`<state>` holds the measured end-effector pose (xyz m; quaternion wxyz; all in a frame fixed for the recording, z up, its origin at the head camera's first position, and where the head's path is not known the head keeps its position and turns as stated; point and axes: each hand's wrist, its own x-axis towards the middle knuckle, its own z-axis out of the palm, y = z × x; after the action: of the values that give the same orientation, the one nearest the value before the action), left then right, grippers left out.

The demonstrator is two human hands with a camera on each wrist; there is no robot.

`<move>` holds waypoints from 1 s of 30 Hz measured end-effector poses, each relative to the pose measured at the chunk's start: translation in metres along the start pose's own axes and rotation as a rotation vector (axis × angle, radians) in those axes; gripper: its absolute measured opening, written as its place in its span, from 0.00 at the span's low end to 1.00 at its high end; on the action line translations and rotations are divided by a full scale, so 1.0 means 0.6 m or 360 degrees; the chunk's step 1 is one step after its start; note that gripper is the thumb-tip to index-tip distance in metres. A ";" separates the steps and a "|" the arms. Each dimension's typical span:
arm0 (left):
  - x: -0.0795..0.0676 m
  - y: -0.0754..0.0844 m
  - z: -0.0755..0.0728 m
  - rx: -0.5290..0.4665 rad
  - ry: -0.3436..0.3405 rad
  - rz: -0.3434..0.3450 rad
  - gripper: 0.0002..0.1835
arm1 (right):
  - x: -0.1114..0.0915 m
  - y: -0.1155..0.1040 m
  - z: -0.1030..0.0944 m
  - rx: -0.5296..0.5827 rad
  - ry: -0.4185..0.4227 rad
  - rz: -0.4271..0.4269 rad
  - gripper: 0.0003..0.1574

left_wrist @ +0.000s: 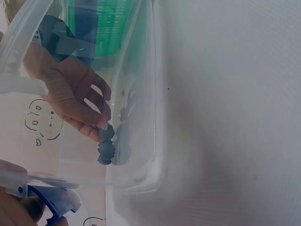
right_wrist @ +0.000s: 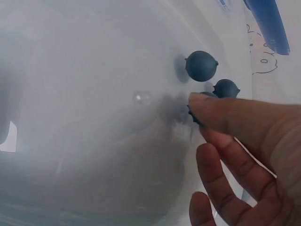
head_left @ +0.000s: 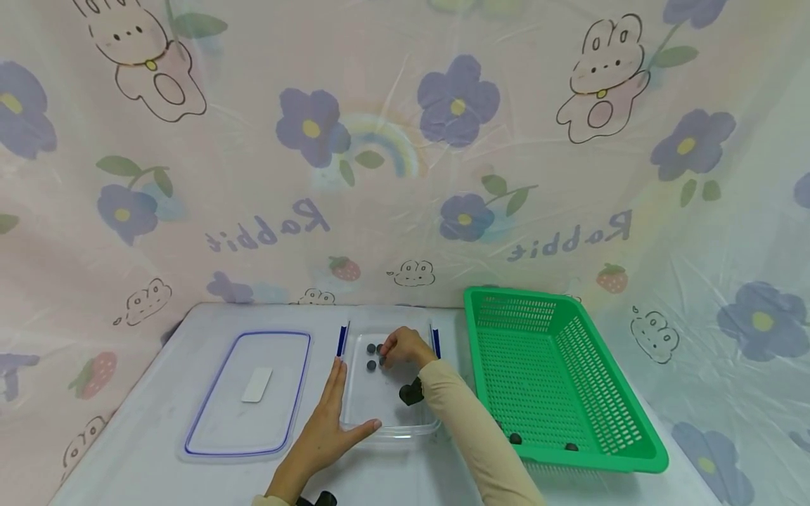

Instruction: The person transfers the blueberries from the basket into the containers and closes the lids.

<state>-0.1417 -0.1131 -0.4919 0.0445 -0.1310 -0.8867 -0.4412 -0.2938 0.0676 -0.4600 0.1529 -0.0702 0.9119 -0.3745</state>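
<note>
Right hand [head_left: 405,346]: inside the container, grip clamped on 1 dark ball [right_wrist: 194,117], thumb against fingertips. Ball sits low, toward the container's far left.

Left hand [head_left: 325,436]: grip apart, holding no ball. Fingers lie extended along the container's left wall, thumb spread out by the near rim.

Clear container [head_left: 392,430]: 1, no lid on. 2 blue latches [head_left: 342,341] visible, one per side. Head view reads 4 balls inside: the pinched one plus 3 loose balls [head_left: 370,366] beside it.

Right of container: 1 green basket [head_left: 601,460]. 2 basket balls [head_left: 515,438] clear at its near end, plus a dark sliver by the forearm; can't tell if that's a third.

Left of container: 1 blue-rimmed lid [head_left: 253,429], flat on the counter [head_left: 392,478], with 1 white label [head_left: 256,385].

Behind container: 1 printed sheet [head_left: 380,211].

View differences: right wrist resolves only 3 balls, thumb covers part of the cluster, but it shows small nubs on their sides. Left wrist sees the pinch through the clear wall; balls overlap, no clean count. It also has the left fingers right by a blue latch. Lid and basket balls show in head view only.
</note>
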 end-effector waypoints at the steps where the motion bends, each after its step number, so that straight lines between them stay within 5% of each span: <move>1: 0.000 0.000 0.000 0.0002 -0.0002 0.0000 0.62 | 0.000 0.000 0.000 -0.0001 -0.0001 0.0003 0.14; 18: 0.000 0.003 0.003 0.0006 -0.0020 -0.0028 0.61 | 0.000 0.006 -0.007 0.0002 -0.0012 -0.0045 0.15; 30: 0.000 0.004 -0.002 0.0007 -0.0025 -0.0049 0.62 | -0.007 -0.012 -0.021 0.0018 -0.0066 -0.0279 0.14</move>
<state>-0.1410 -0.1124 -0.4892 0.0310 -0.1208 -0.8899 -0.4388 -0.2940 0.0714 -0.4456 0.1388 -0.1567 0.8966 -0.3902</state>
